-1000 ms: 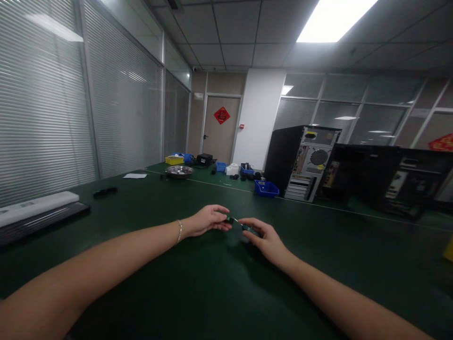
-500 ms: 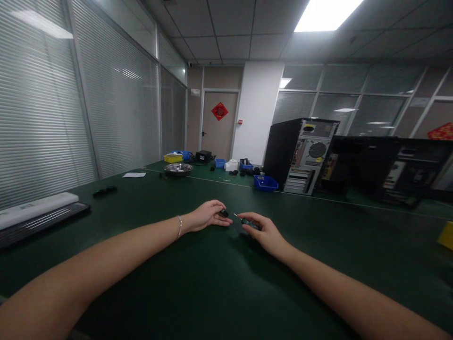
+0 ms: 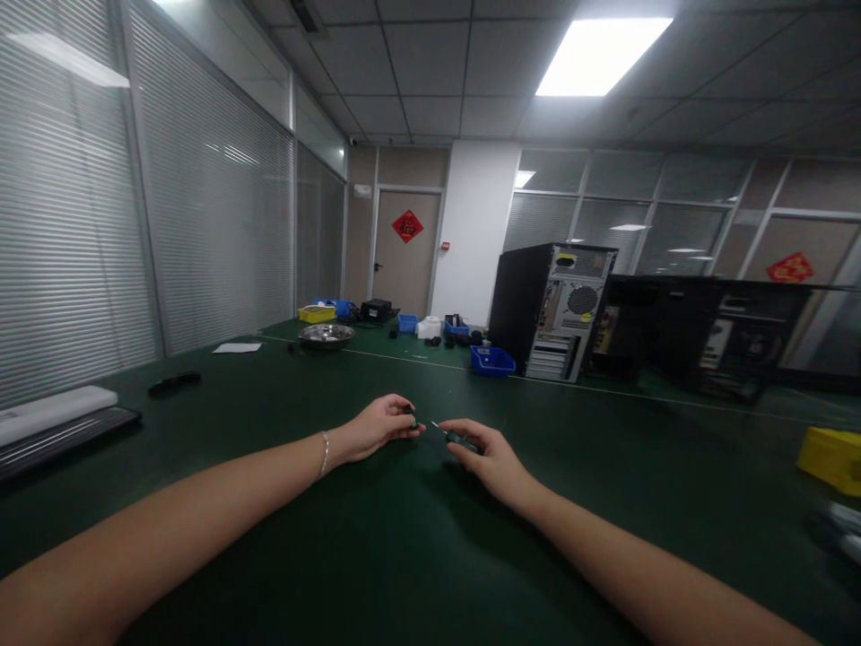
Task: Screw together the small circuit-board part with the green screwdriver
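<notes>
Near the middle of the green table [image 3: 377, 556], my left hand [image 3: 385, 425] holds a small dark part [image 3: 412, 417] between its fingers. My right hand [image 3: 485, 454] is closed around a screwdriver [image 3: 463, 440] with a dark handle. Its thin metal tip points left toward the dark part, with a small gap between them. Exactly what the dark part is cannot be made out.
Computer towers [image 3: 548, 309] stand at the back right, beside a blue bin [image 3: 492, 361]. A metal dish [image 3: 326, 336] and yellow tray [image 3: 316, 314] lie at the back left. A yellow box [image 3: 830, 459] is at the right edge.
The view has shifted, so the room and table items sit lower and further left. My left hand has turned the dark part somewhat in its fingers. Both hands keep their holds.
</notes>
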{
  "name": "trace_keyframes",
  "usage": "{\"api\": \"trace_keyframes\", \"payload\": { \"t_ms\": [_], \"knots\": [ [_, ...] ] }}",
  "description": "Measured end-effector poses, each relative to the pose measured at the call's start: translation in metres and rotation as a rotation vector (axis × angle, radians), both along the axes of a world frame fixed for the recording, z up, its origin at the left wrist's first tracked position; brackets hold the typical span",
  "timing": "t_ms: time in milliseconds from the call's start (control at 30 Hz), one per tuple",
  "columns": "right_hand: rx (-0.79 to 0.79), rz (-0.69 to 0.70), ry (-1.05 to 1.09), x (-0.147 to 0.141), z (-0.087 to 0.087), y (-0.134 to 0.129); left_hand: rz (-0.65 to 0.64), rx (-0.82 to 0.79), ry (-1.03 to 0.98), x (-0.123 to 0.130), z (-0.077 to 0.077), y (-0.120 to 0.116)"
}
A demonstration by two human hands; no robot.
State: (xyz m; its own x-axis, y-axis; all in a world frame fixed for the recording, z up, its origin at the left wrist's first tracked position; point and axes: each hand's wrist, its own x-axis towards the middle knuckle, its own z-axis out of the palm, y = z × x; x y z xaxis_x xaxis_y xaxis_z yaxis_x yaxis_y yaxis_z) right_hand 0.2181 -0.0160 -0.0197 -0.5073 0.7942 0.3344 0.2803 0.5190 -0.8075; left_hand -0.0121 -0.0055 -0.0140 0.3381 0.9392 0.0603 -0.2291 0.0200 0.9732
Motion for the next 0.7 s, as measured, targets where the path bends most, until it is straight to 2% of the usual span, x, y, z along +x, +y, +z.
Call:
{"api": "trace_keyframes", "payload": {
  "t_ms": [233,500,700],
  "knots": [
    [-0.006,0.001,0.008,-0.001,0.005,-0.006,-0.052,0.04,0.077,-0.003,0.001,-0.001],
    [0.015,0.028,0.022,0.0,0.003,-0.005,-0.094,0.034,0.133,0.0,0.011,-0.01],
    [0.004,0.033,0.013,-0.002,0.009,-0.009,-0.121,0.068,0.171,0.0,0.006,-0.006]
  ]
}}
